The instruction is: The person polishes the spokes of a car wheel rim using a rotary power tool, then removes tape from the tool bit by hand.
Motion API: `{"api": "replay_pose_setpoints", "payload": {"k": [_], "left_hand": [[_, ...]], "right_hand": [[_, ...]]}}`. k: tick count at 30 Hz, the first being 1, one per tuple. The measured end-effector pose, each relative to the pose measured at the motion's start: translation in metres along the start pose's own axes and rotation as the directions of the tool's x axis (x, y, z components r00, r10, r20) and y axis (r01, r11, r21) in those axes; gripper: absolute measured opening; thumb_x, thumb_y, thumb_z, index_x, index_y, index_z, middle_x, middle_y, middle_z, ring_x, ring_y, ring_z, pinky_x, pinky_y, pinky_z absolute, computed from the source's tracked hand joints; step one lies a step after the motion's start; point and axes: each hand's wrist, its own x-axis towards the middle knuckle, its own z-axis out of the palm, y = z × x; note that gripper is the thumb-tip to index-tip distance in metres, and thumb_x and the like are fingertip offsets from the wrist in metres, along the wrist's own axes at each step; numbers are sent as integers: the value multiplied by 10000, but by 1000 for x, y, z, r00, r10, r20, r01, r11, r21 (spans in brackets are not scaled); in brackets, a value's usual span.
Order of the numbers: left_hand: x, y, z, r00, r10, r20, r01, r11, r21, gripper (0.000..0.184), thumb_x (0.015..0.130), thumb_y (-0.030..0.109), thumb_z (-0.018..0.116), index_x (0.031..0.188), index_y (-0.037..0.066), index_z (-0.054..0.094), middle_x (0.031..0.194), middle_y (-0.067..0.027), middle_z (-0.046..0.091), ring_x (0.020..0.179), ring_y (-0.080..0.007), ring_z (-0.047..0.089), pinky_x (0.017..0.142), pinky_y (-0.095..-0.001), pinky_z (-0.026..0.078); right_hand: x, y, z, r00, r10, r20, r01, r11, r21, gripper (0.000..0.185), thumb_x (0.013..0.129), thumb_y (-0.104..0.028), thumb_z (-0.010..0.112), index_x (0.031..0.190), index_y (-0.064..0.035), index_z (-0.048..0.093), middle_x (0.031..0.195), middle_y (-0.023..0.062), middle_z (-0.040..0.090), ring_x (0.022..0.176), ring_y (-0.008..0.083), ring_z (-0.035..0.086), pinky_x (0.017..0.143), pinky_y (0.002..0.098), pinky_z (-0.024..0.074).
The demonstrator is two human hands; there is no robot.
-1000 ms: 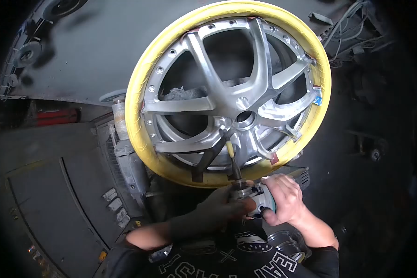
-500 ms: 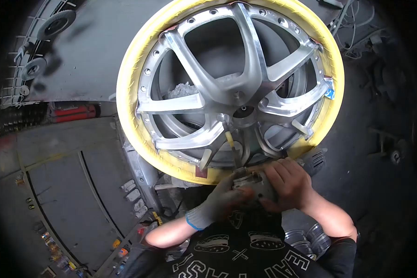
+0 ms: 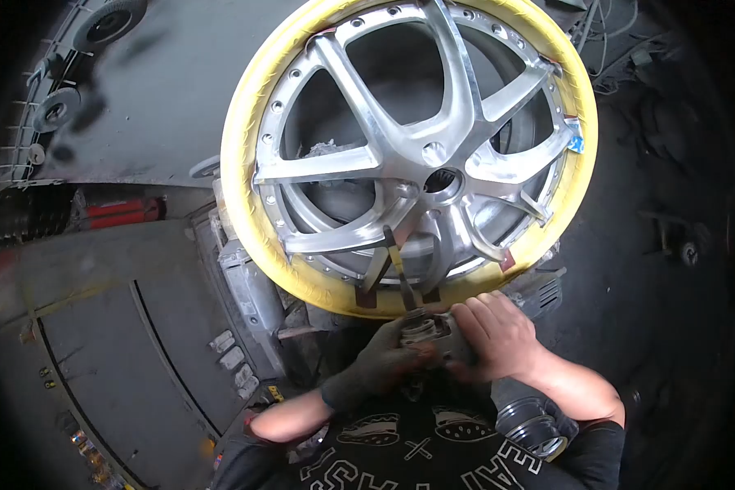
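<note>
My left hand (image 3: 374, 367) and right hand (image 3: 502, 336) grip a tool (image 3: 419, 323), working at the wheel (image 3: 408, 147), where the next move demands steady pressure.

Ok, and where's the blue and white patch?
In the head view, the blue and white patch is at the right side of the yellow rim covering, by the outer end of a silver spoke.

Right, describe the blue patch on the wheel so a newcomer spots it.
Find the large yellow-edged wheel. On its right edge, by a spoke's tip, sits a small blue-and-white patch; the lower edge's patches are dark red.
</note>
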Motion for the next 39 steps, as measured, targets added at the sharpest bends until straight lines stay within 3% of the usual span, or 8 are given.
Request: {"api": "replay_pose_setpoints", "payload": {"k": [2, 6, 9, 11, 15, 25, 34, 39], "left_hand": [[-11, 13, -3, 996, -92, -6, 92, 995, 38, 656, 862, 246, 700, 1399, -9, 423, 1186, -47, 582, 997, -88, 567, 866, -256, 481], [-29, 13, -25, 995, -71, 70, 69, 997, 32, 639, 859, 253, 700, 1378, -14, 440, 1198, -47, 582, 1033, -100, 570, 876, -268, 482], [-40, 26, -30, 993, -115, 15, 113, 989, 94, 645, 852, 262, 698, 1374, -18, 441, 1196, -50, 587, 1065, -111, 562, 910, -289, 469], [-44, 30, -38, 996, -56, 68, 43, 983, 178, 623, 846, 251, 681, 1360, -21, 457, 1191, -55, 592, 1080, -120, 553, 946, -303, 450], [-59, 37, -55, 994, -43, 102, 27, 987, 158, 586, 850, 225, 661, 1343, -31, 476, 1191, -61, 597, 1090, -131, 553, 968, -309, 436], [-98, 61, -81, 999, -44, -11, 45, 998, 41, 559, 842, 225, 677, 1302, -42, 505, 1154, -86, 618, 1034, -158, 603, 924, -320, 477], [-104, 69, -82, 1000, -16, -27, 17, 1000, 15, 646, 837, 322, 734, 1306, -52, 497, 1149, -103, 616, 1029, -164, 610, 893, -315, 496], [-70, 69, -37, 995, -104, 1, 102, 978, 180, 579, 890, 329, 695, 1277, -53, 494, 1150, -108, 604, 1006, -157, 617, 848, -306, 530]], "right_hand": [[3, -12, 5, 1000, 17, -15, -18, 1000, -7, 676, 631, -449, 767, 1076, 28, 591, 879, 136, 550, 750, 288, 539, 701, 381, 466], [10, -36, 15, 997, 55, -52, -55, 998, -3, 668, 609, -424, 780, 1053, 42, 602, 851, 135, 575, 739, 287, 567, 705, 376, 477], [18, -55, 21, 995, 79, -68, -81, 996, -24, 652, 627, -410, 769, 1054, 52, 600, 868, 153, 615, 766, 297, 610, 728, 380, 494], [22, -66, 25, 992, 111, -65, -113, 993, -27, 653, 642, -417, 762, 1065, 52, 596, 883, 162, 628, 776, 303, 621, 741, 383, 499], [32, -84, 33, 988, 150, -31, -151, 988, -42, 651, 715, -463, 715, 1084, 58, 589, 891, 176, 636, 777, 307, 631, 753, 390, 504], [71, -124, 54, 983, 183, -20, -183, 983, -15, 619, 773, -464, 674, 1083, 64, 587, 855, 174, 639, 743, 298, 639, 738, 381, 509], [82, -119, 46, 984, 178, -30, -176, 983, 60, 606, 770, -451, 693, 1077, 61, 591, 813, 176, 646, 704, 312, 643, 729, 391, 523], [53, -88, 2, 980, 196, -21, -194, 979, 64, 624, 737, -437, 721, 1078, 70, 591, 837, 191, 661, 731, 327, 654, 748, 395, 530]]}}
